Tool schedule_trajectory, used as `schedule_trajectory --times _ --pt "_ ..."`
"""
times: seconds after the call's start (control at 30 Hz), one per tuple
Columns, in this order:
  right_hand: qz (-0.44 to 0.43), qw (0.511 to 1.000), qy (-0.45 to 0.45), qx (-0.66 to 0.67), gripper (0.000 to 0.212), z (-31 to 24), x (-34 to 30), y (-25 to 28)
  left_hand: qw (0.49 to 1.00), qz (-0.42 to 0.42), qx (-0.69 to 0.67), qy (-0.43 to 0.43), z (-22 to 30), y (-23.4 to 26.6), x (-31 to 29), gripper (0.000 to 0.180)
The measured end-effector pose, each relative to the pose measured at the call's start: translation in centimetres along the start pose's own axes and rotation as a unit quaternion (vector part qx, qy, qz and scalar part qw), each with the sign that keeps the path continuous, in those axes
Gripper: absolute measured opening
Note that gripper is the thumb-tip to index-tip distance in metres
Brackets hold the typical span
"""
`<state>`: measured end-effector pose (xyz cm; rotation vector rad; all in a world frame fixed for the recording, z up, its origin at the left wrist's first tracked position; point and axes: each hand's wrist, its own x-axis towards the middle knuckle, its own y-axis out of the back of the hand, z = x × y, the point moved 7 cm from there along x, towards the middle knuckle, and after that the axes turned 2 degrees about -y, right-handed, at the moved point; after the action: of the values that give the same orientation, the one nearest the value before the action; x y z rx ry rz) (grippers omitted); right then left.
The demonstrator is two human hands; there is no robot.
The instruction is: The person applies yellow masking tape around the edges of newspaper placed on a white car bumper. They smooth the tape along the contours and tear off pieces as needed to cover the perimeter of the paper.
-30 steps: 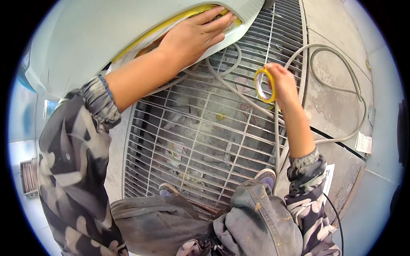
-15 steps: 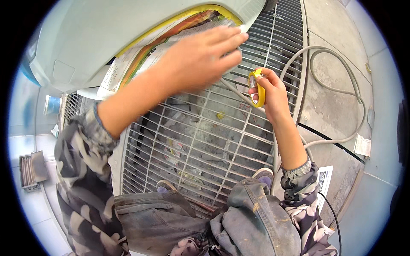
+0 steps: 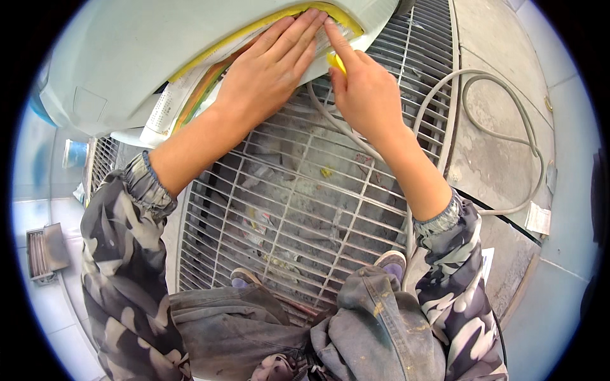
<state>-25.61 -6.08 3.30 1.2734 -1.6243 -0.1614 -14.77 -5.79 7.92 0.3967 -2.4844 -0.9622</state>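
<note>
A pale, curved car body panel (image 3: pixel 136 54) fills the upper left. Yellow masking tape (image 3: pixel 213 56) runs along the edge of its opening, and printed paper (image 3: pixel 166 113) covers the area below. My left hand (image 3: pixel 264 76) lies flat on the paper, fingers straight and close together, their tips at the taped edge. Beside it, the index finger of my right hand (image 3: pixel 368 92) is stretched out and touches the edge near the left fingertips. A roll of yellow masking tape (image 3: pixel 337 63) is in my right hand's grip, mostly hidden by the hand.
Under me is a metal floor grating (image 3: pixel 289 209) with scraps beneath it. A grey hose (image 3: pixel 537 149) loops over the concrete at right and crosses the grating. My shoes (image 3: pixel 391 261) rest on the bars. At far left are a blue container (image 3: pixel 76 154) and a slatted box (image 3: pixel 46 254).
My left hand has come down from a blurred sweep and now presses flat on the paper. My right hand has moved up and left to the panel's edge with the tape roll.
</note>
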Motion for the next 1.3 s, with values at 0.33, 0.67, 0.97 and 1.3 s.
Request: schedule_trajectory --times 0.33,0.67,0.97,1.3 --pt "-0.022 0.969 0.016 0.246 0.04 -1.4 -1.8 4.5 0.694 0.088 -0.595 0.396 -0.2 -0.3 -2.6 0.03" --pt "-0.133 0.976 0.134 0.11 0.034 -3.4 1.0 5.3 0.557 0.147 -0.687 0.442 -0.4 -1.5 -4.1 0.01" --pt "-0.087 0.973 0.088 -0.193 0.041 1.4 4.1 6.2 0.605 0.319 -0.471 0.558 -3.9 0.3 -7.5 0.013" --pt "-0.135 0.985 -0.104 -0.038 0.027 3.1 6.7 6.4 0.504 0.386 -0.517 0.573 -2.9 -2.1 -6.8 0.015"
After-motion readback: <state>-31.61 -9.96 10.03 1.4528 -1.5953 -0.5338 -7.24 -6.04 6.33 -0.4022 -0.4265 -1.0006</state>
